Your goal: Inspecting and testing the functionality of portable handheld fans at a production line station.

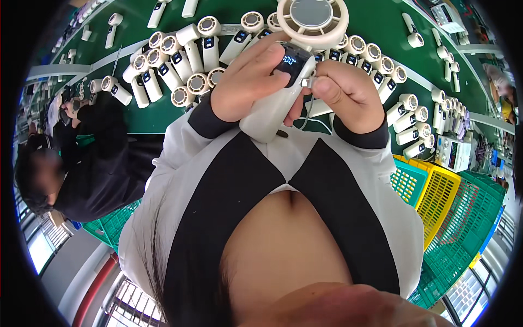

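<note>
A cream handheld fan (266,117) is held in front of my chest, its round head pointing away from me and a small dark display lit on its handle. My left hand (239,84) grips the handle, with the thumb beside the display. At the handle's right side, my right hand (351,98) pinches a small metal-ended plug (307,82) between thumb and finger. The plug's tip meets or nearly meets the fan's side; whether it is inserted I cannot tell. A thin pale cable (321,118) hangs below the right hand.
Many similar fans (210,52) lie in rows on the green table (163,117), several with lit displays. A co-worker in dark clothes (117,158) sits at the left. Green crates (463,240) and a yellow crate (437,191) stand at right, near a white instrument box (452,153).
</note>
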